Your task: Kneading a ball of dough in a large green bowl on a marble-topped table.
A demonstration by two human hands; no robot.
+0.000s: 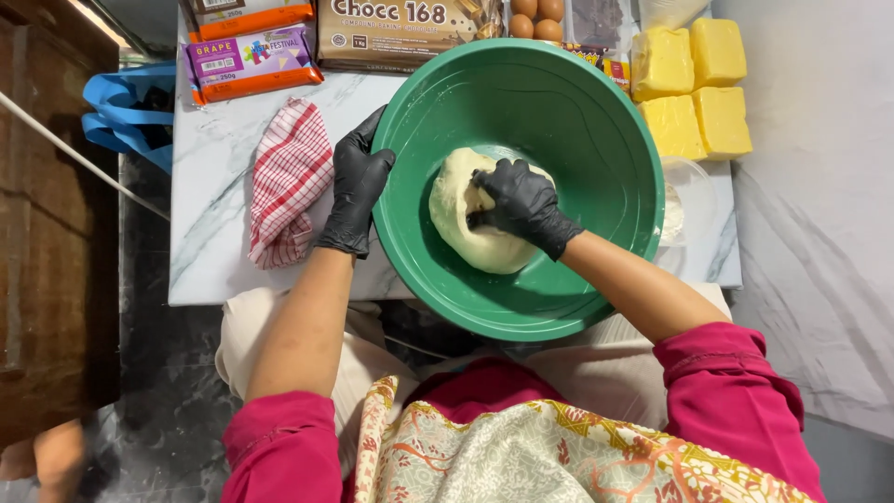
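- Black-gloved right hand (521, 200) presses down on a pale ball of dough (470, 224), fingers curled and dug into its top, the palm over the lump's right side
- The dough sits on the bottom of a large green bowl (596, 121), a little left of the bowl's centre, its lower half uncovered below the glove
- Left hand (357, 191), also in a black glove, is clamped on the bowl's left rim, thumb hooked over the edge and fingers spread down the outer wall
- The bowl rests at the near edge of a white marble slab (209, 205), partly overhanging the person's lap
- A red-and-white checked cloth (289, 182) lies crumpled on the slab just beside the left hand
- Four yellow blocks of butter (694, 88) are stacked in a square at the slab's far right corner, close to the bowl's rim
- A small clear plastic tub (689, 200) stands against the bowl's right side, below the butter
- Brown eggs (535, 17), a brown box (400, 33) and orange-and-purple wrapped packets (251, 61) line the far edge of the slab
- A blue bag (126, 112) hangs off the slab's left side
- Pink sleeves are pushed up the forearms, above a patterned apron (521, 456)
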